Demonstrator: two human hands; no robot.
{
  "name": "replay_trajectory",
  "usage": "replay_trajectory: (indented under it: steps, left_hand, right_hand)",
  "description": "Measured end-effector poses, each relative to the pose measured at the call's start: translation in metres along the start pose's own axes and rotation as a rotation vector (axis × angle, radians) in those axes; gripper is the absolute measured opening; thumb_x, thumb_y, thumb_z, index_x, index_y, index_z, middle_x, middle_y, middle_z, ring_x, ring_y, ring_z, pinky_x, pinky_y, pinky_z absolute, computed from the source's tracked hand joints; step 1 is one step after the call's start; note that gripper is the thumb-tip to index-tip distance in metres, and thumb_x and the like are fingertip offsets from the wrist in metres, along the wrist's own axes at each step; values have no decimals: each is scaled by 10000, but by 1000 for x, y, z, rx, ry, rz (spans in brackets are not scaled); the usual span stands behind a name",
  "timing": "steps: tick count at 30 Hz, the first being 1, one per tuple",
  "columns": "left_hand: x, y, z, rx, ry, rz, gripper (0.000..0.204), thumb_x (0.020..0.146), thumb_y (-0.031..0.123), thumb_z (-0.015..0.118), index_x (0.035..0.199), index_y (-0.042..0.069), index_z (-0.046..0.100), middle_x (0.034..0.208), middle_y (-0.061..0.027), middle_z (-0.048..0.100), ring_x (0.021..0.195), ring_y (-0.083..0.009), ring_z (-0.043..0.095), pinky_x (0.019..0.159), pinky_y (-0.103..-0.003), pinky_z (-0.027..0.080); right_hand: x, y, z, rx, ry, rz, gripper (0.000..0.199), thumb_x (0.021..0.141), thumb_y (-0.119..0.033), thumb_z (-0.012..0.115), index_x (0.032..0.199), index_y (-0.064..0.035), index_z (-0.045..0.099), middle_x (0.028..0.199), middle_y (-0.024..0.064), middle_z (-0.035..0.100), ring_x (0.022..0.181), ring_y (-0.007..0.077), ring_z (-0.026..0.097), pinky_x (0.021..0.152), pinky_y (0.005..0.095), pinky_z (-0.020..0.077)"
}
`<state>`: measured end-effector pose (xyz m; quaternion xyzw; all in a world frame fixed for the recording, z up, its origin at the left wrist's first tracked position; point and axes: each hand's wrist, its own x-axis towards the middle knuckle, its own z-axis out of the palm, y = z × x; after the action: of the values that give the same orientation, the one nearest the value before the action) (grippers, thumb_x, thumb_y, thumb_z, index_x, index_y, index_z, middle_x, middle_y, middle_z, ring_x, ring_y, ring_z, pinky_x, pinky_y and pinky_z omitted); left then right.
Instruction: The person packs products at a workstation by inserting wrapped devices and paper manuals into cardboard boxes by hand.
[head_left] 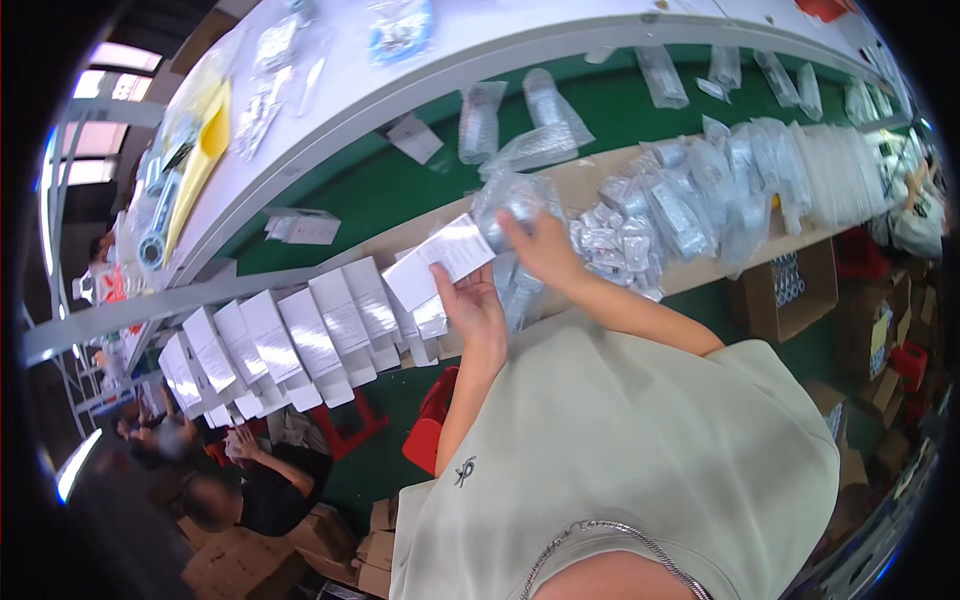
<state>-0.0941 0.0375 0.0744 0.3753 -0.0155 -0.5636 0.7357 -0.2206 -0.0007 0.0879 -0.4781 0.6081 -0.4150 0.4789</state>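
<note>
A white carton lies tilted in my left hand, its fingers under it and the thumb along its near side. At the carton's right end, my right hand is closed on a clear bubble-wrap package; what the wrap contains is too blurred to tell. The package touches or nearly touches the carton's end. To the left, several white cartons lean against one another in a row, some with end flaps hanging out. Right of my right hand sits a pile of small clear-wrapped parts.
Larger bubble-wrapped pieces and stacked clear bags cover the bench's right part. A white shelf runs above the far side. Red stools and an open cardboard box stand below. A co-worker sits at lower left.
</note>
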Motion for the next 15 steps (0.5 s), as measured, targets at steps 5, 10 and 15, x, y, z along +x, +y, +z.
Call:
replay_trajectory:
  steps: [5,10,15]
  left_hand:
    - [4,-2,-25,-2,16,-187,530,918,426,594,1274,47,493,1265,-110,543,1149,-267,541,1036,-445,426]
    - [3,13,-55,-177,266,-318,576,862,441,664,1267,60,513,1279,-110,532,1174,-270,523,1052,-461,405]
    - [14,26,-56,-341,304,-336,624,813,458,714,1255,61,524,1270,-104,539,1190,-270,510,1048,-466,397]
  right_hand:
    - [-6,3,-4,-691,95,-739,473,884,-440,595,982,17,670,967,157,648,865,345,615,771,397,485]
    - [39,49,-50,68,-233,-510,286,836,-312,636,885,-35,686,909,130,662,844,312,634,734,389,497]
    - [61,138,-109,-1053,-114,-259,133,749,-93,625,861,-49,680,834,159,681,778,338,669,684,426,542]
